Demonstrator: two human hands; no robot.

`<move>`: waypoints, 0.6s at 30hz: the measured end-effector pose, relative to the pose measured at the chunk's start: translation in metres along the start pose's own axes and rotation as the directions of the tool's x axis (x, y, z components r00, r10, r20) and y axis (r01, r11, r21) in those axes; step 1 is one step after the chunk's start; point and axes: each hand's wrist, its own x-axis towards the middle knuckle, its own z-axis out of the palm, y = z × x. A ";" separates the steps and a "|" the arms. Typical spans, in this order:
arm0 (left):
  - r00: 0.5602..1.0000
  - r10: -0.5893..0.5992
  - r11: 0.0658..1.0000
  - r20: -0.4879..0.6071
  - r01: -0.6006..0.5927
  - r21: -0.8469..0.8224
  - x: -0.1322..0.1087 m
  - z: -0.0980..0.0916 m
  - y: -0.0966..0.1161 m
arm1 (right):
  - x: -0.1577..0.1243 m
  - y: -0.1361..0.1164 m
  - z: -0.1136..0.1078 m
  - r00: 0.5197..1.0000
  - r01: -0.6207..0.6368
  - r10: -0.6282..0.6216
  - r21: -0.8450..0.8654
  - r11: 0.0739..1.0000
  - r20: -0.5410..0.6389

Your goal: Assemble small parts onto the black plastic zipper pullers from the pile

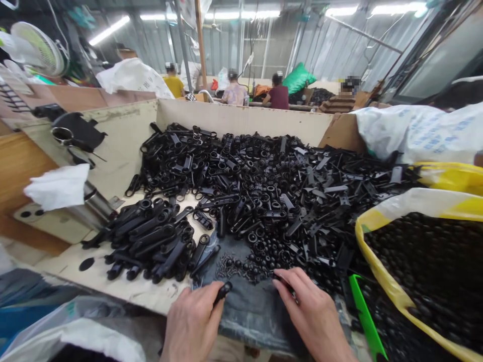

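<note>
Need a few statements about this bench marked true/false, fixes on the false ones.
1. The left hand holds a black part. True.
2. A pile of long black parts lies left of the small screws. True.
3. The right hand is inside a bag. False: it is over the dark work surface.
4. A red wall stands to the right of the right hand. False: a green wall stands there.
5. Nobody else is in view. False: other people are in the background.
6. A fan shows at upper left. True.
</note>
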 end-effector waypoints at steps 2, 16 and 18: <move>0.997 0.078 0.992 0.028 -0.081 0.096 0.007 0.003 0.001 | 0.006 0.001 -0.002 1.000 -0.011 0.011 -0.077 0.997 0.003; 0.984 0.173 0.985 -0.048 -0.172 0.025 0.009 0.020 0.001 | 0.007 -0.021 0.012 0.989 0.038 -0.026 -0.079 0.996 0.147; 0.986 0.152 0.987 -0.064 -0.155 -0.034 0.005 0.027 0.009 | 0.012 -0.022 0.018 0.984 0.060 -0.031 -0.169 0.984 0.174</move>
